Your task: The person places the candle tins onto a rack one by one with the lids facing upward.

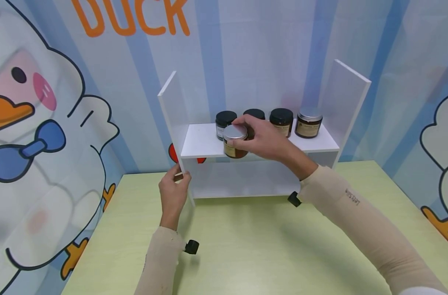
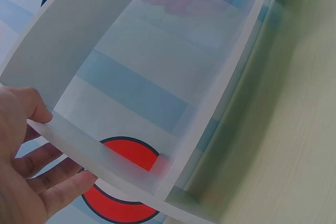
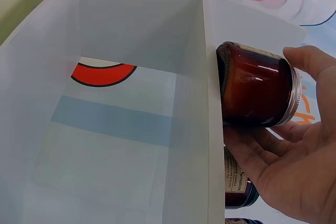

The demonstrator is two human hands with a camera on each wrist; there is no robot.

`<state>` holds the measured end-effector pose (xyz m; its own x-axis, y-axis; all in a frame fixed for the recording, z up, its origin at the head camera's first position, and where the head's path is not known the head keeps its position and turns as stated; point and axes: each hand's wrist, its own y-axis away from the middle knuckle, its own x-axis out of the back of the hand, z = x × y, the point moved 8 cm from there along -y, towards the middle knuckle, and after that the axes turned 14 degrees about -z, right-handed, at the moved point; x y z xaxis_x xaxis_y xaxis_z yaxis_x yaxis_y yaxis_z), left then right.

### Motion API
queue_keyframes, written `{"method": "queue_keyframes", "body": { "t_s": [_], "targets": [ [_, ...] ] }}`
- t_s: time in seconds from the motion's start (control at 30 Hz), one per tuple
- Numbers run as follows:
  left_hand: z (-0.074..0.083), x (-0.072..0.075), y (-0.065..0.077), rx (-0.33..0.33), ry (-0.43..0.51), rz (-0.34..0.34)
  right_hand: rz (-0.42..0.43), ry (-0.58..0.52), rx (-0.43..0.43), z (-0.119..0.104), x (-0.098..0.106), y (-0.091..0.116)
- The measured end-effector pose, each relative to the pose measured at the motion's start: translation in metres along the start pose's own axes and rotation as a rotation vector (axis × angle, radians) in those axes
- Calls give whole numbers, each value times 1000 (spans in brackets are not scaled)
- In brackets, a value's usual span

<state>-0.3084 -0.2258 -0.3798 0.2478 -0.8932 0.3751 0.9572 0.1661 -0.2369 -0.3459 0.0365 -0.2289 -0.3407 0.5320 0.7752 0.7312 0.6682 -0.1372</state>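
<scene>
With its thumb and fingers, my right hand (image 1: 266, 139) grips an amber glass candle jar (image 3: 257, 87) with a silver lid and a paper label. The jar is upright at the front edge of the upper board of a white shelf (image 1: 202, 141), near its left end. My left hand (image 1: 173, 190) holds the shelf's left side panel (image 2: 79, 148) below the upper board, thumb on one face and fingers on the other. Behind the held jar stand a black-lidded jar (image 1: 224, 121) and a second black-lidded jar (image 1: 254, 113), partly hidden by my right hand.
Farther right on the upper board are another black-lidded jar (image 1: 281, 119) and a silver-lidded jar (image 1: 309, 123). The shelf's right side panel (image 1: 343, 102) rises beside them. A light green table (image 1: 246, 246) bears the shelf, and a printed duck curtain (image 1: 246, 49) hangs behind.
</scene>
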Motion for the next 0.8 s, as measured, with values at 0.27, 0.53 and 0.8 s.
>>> {"method": "queue_keyframes", "body": {
  "t_s": [0.27, 0.53, 0.8],
  "targets": [
    [1, 0, 0, -16, -4, 2, 38, 70, 23, -4, 3, 0],
    [2, 0, 0, -22, -14, 1, 53, 86, 23, -7, 5, 2],
    [1, 0, -1, -17, -15, -4, 56, 137, 33, -13, 7, 1]
  ]
}}
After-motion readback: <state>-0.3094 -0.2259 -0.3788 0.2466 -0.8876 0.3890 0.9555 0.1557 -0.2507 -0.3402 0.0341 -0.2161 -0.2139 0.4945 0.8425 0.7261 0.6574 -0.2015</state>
